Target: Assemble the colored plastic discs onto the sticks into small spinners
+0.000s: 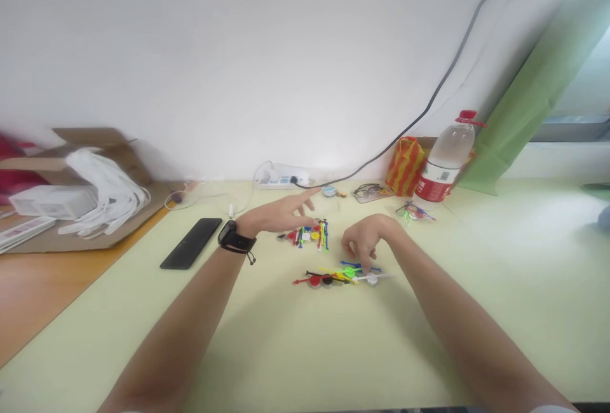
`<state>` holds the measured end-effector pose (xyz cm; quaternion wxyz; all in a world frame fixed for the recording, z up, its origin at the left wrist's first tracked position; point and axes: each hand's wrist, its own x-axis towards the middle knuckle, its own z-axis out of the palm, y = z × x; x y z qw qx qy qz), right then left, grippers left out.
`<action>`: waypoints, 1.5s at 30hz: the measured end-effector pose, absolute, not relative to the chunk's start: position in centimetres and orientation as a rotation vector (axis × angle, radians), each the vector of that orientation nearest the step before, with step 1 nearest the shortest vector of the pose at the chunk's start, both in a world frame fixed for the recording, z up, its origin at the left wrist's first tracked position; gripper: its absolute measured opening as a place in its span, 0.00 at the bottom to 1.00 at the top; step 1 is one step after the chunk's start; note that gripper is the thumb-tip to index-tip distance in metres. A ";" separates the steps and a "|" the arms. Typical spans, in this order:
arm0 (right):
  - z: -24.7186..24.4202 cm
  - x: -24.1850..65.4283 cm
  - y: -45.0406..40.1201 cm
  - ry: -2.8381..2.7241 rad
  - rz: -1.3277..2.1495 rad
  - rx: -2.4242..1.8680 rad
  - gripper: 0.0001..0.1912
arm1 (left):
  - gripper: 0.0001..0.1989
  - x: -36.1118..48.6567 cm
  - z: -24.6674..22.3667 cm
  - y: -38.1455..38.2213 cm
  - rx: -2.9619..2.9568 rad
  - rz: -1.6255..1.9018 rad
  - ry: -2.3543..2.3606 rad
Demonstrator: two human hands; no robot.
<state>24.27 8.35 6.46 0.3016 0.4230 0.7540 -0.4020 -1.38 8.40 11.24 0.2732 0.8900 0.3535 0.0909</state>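
Observation:
My left hand [281, 215], with a black watch on the wrist, hovers with fingers spread just above a pile of small coloured plastic pieces [307, 234] on the pale green table [305, 349]. My right hand [365, 239] curls palm down, fingertips touching a row of coloured disc-and-stick pieces [340, 275] laid out in front of me. Whether those fingers pinch one piece is hidden. A third small cluster of coloured pieces [412, 211] lies beside the bottle.
A black phone [191, 243] lies to the left. At the back stand a water bottle [445, 160], an orange striped bag [405, 165], glasses [369, 191], and a power strip [282, 178] with a black cable. A cardboard box with white straps [107, 190] sits far left.

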 end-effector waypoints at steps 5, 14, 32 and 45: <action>7.5 25.3 8.2 2.088 -1.113 1.138 0.32 | 0.41 -1.3 11.8 8.1 2.245 0.208 0.828; 8.5 28.1 8.2 2.280 -1.279 1.233 0.19 | 0.40 -2.1 11.6 8.7 2.150 0.187 0.800; 13.8 31.4 5.3 3.182 -1.167 2.041 0.16 | 0.37 -1.8 11.6 8.4 1.738 0.186 0.736; 13.6 27.2 4.8 3.219 -1.535 1.668 0.13 | 0.29 -1.3 10.8 8.4 1.487 0.321 0.543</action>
